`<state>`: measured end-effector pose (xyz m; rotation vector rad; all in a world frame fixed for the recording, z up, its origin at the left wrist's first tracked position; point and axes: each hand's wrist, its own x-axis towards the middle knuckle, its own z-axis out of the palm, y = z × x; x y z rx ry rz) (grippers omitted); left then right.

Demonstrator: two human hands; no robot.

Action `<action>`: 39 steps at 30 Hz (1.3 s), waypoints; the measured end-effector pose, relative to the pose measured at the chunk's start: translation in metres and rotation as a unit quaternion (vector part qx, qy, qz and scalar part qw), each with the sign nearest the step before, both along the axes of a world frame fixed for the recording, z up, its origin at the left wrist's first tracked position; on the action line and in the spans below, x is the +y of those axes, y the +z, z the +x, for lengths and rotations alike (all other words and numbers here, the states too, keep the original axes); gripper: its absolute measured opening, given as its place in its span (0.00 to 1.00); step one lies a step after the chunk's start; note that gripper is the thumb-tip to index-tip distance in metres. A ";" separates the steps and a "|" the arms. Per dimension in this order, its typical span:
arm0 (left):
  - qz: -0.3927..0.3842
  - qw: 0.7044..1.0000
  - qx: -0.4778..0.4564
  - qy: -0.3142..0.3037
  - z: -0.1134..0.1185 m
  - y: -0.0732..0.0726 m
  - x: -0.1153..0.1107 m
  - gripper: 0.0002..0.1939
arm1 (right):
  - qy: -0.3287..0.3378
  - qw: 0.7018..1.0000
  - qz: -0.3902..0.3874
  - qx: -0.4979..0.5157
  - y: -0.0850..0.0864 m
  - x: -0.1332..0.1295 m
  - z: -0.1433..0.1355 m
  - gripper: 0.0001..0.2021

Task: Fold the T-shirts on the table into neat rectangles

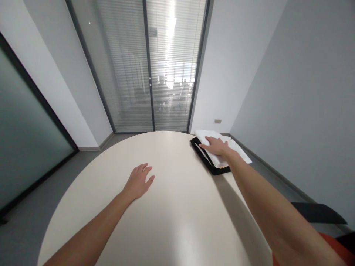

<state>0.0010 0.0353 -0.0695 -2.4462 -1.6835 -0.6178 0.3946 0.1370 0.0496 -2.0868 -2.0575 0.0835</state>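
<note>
Right grip (217, 146), fingers spread, pinches nothing visible; folded white cloth (239, 150) lies beneath it, over black cloth (206, 160). Left grip (138, 181), loosely splayed, is empty over the surface (172, 207). Best press evenly.

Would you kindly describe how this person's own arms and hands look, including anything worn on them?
The left grip and right grip are bare hands, with no gloves, rings or markings visible. The left forearm and right forearm are also bare, with no watch or bracelet visible. Orange-red cloth shows beside the latter; whether it is a sleeve is unclear.
</note>
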 end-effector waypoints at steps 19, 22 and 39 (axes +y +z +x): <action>-0.053 0.998 0.009 0.021 0.031 0.015 0.016 0.27 | 0.202 0.978 -0.047 0.032 -0.092 -0.084 -0.125 0.42; -0.077 0.997 0.005 -0.013 0.035 0.007 0.018 0.31 | 0.235 0.969 -0.064 0.032 -0.089 -0.090 -0.123 0.42; -0.110 0.993 0.026 -0.043 0.028 0.003 0.018 0.35 | 0.232 0.970 -0.063 0.036 -0.091 -0.087 -0.123 0.41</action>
